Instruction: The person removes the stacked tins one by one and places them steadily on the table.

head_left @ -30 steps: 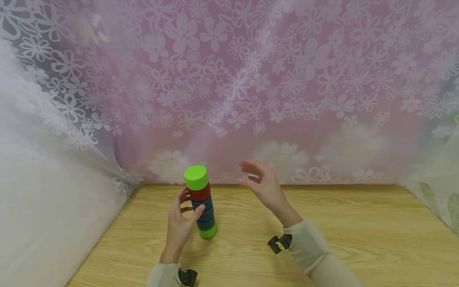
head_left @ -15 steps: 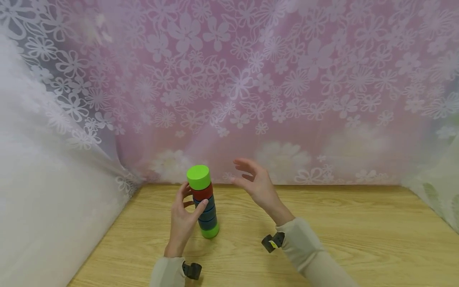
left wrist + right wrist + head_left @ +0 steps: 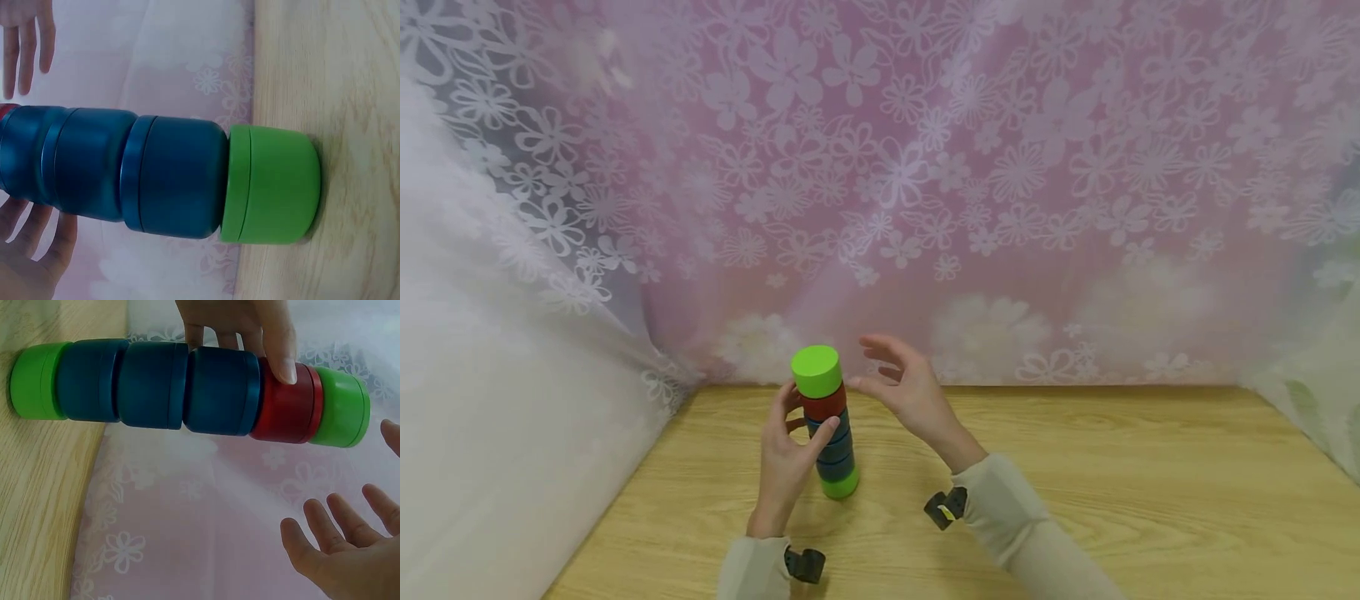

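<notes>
A tall stack of round lidded tins stands upright on the table. A green tin is lowest, then come three blue tins, a red tin and another green tin on top. From the left, my left hand holds the upper part of the stack, its thumb over the red tin in the right wrist view and fingers behind. The tower leans slightly at its joints. My right hand hovers close to the right of the top tins, fingers apart and loosely bent, nothing between them.
The wooden table stretches to the right of the stack. Behind it hangs a pink flowered curtain, with a pale curtain along the left side. Each wrist carries a small black camera.
My right hand has moved left, closer to the top of the stack. My left hand keeps its hold, and the stack stays standing with the view shifted slightly.
</notes>
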A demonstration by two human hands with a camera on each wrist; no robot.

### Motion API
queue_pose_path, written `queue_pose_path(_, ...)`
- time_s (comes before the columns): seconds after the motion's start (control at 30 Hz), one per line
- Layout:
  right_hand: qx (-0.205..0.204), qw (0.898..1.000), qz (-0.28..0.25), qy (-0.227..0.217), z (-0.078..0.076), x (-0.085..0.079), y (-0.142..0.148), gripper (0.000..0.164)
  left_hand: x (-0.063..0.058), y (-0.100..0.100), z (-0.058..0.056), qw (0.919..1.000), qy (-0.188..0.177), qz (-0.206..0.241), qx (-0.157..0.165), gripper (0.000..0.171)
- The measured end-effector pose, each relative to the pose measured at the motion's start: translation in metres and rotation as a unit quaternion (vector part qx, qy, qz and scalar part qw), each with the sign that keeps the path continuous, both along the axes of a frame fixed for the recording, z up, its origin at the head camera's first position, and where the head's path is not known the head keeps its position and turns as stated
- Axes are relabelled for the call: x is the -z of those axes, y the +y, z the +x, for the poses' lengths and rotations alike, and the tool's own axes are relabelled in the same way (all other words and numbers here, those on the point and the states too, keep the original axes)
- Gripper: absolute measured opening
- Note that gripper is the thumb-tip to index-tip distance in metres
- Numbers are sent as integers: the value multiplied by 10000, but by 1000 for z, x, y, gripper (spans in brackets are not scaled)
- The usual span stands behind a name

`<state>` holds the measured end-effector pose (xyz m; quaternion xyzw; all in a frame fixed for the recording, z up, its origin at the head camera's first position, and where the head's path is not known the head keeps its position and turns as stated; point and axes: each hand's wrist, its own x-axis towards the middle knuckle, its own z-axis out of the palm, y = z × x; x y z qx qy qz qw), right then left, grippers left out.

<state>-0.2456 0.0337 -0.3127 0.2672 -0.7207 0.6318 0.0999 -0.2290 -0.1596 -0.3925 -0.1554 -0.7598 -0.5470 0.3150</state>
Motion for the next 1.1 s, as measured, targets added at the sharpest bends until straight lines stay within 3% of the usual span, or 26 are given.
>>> queue_pose_path(0.73,-351,9984,323,293,-4,-2,-22,54,-5,5,-4,9997,227,-61,-84,65)
queue_pose_path(1.1,-488,9980,301,248,-6,3,-34,48,0,-1,-2,9997,181,-146,-119,63)
